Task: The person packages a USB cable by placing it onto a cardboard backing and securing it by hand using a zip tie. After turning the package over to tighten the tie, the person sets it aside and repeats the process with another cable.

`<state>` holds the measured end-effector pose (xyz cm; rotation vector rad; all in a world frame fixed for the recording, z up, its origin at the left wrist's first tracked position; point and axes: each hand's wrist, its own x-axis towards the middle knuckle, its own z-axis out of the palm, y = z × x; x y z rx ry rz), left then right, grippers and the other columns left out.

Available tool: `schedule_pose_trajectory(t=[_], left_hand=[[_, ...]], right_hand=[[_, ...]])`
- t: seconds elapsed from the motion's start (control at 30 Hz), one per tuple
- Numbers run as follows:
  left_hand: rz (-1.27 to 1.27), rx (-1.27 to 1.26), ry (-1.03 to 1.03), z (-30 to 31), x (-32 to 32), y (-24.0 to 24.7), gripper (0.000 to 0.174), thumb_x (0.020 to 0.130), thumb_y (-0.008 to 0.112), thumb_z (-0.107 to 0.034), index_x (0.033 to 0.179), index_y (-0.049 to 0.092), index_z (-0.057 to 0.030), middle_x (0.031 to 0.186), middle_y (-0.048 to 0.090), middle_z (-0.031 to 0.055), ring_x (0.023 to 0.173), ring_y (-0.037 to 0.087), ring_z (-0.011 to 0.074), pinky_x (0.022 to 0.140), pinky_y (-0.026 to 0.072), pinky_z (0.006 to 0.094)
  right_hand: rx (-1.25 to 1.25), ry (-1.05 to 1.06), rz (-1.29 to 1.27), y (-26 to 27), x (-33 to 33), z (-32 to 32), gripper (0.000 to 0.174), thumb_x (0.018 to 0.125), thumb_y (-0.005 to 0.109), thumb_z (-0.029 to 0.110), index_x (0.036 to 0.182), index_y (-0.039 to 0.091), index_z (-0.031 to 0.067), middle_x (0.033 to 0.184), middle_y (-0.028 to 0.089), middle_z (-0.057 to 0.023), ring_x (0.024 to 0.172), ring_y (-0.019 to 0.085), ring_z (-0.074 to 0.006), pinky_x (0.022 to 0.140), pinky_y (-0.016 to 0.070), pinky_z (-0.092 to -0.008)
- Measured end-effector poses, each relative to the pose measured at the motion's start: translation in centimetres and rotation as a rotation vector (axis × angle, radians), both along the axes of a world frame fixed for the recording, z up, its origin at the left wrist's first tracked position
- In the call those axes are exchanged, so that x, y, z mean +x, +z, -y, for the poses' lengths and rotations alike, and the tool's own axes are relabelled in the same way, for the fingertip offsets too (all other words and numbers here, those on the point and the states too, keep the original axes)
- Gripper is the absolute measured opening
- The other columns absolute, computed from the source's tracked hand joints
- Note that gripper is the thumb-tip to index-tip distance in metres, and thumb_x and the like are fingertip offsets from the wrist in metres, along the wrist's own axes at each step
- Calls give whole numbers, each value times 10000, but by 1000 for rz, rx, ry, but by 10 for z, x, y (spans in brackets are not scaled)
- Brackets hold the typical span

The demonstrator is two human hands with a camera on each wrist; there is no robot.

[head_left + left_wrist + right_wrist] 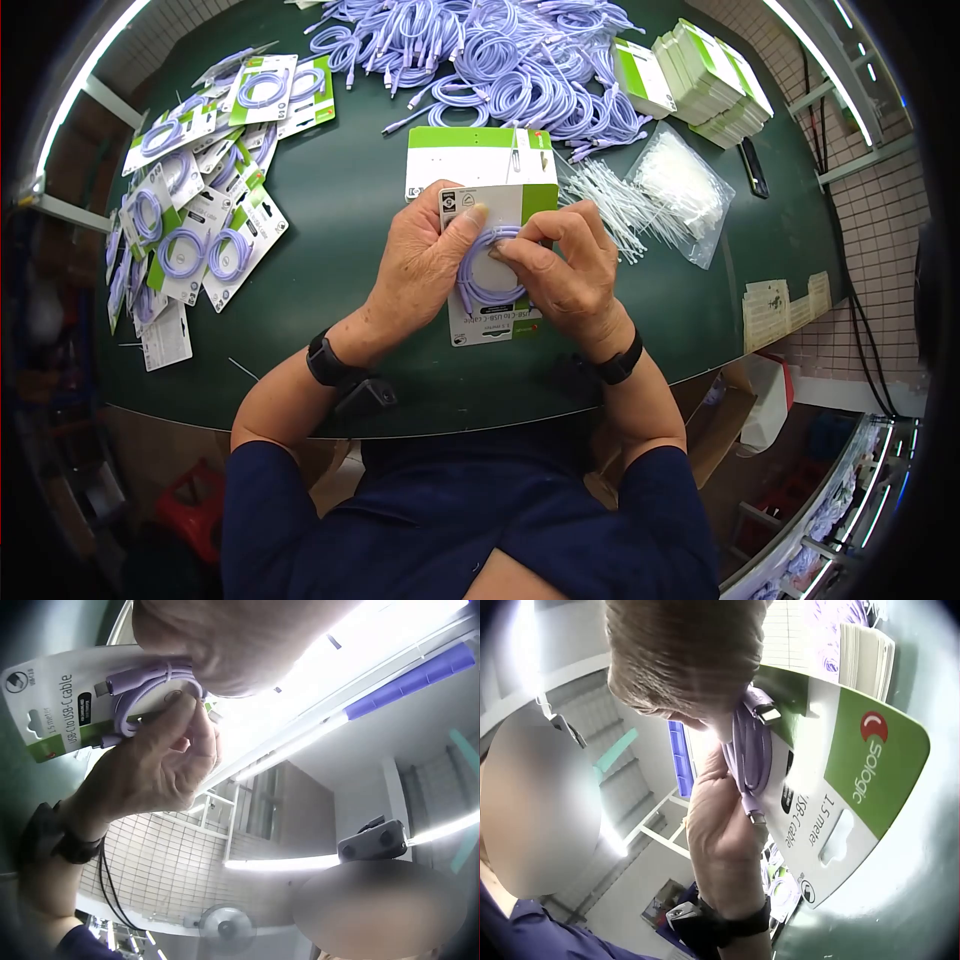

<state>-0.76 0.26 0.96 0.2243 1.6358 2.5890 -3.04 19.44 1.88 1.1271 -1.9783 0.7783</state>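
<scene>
My left hand (pixel 412 268) grips a white and green cable card (pixel 538 203) by its side, the thumb lying on its front. Against the card lies a coiled lilac USB-C cable (pixel 468 284), its plugs showing in both wrist views. The thumb and forefinger of my right hand (pixel 577 272) pinch at the coil's inner edge; I cannot tell whether they have hold of the cable or a tie. A thin tie (pixel 169 672) circles the coil in the left wrist view. Printing on the card (pixel 821 795) reads 1.5 meter.
Beyond the hands lies a stack of blank-backed cards (pixel 430 165). White cable ties (pixel 605 205) spread rightward to a plastic bag (pixel 685 190). Loose lilac cables (pixel 520 90) heap at the back, with card stacks (pixel 700 80) beside them. Finished-looking carded cables (pixel 185 250) pile up leftward.
</scene>
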Motion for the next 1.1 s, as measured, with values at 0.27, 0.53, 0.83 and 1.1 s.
schedule_pose_trajectory(t=[0.27, 0.53, 0.83, 1.1], left_hand=[[-94, -219, -6, -2, 11, 16, 262, 1001, 704, -110, 1214, 624, 20, 1094, 716, 76, 945, 636, 81, 831, 555, 273], [-382, -389, 387, 16, 17, 19, 292, 897, 732, -170, 1040, 600, 48, 907, 649, 230, 832, 627, 331, 780, 502, 424], [-338, -338, 906, 66, 74, 32, 284, 808, 782, -132, 972, 611, 25, 874, 680, 238, 854, 700, 369, 767, 534, 445], [-195, -99, 962, 110, 133, 11, 268, 815, 755, -80, 1012, 624, 46, 895, 710, 206, 869, 720, 312, 781, 554, 406]], right_hand=[[-72, -34, -46, 9, 2, 1, 263, 754, 834, -36, 952, 685, 50, 913, 617, -78, 778, 576, -269, 653, 485, -378], [48, 102, -32, 13, 9, 5, 215, 864, 768, -26, 1008, 641, 69, 1044, 608, -117, 966, 590, -326, 864, 495, -467], [-1, 577, 32, 31, -4, 62, 146, 916, 717, -55, 1017, 626, -2, 1089, 677, -158, 991, 661, -332, 955, 529, -477], [166, 611, 293, 40, 79, 143, 194, 1039, 579, 160, 1148, 607, 2, 1206, 688, -256, 1000, 722, -357, 843, 613, -479]])
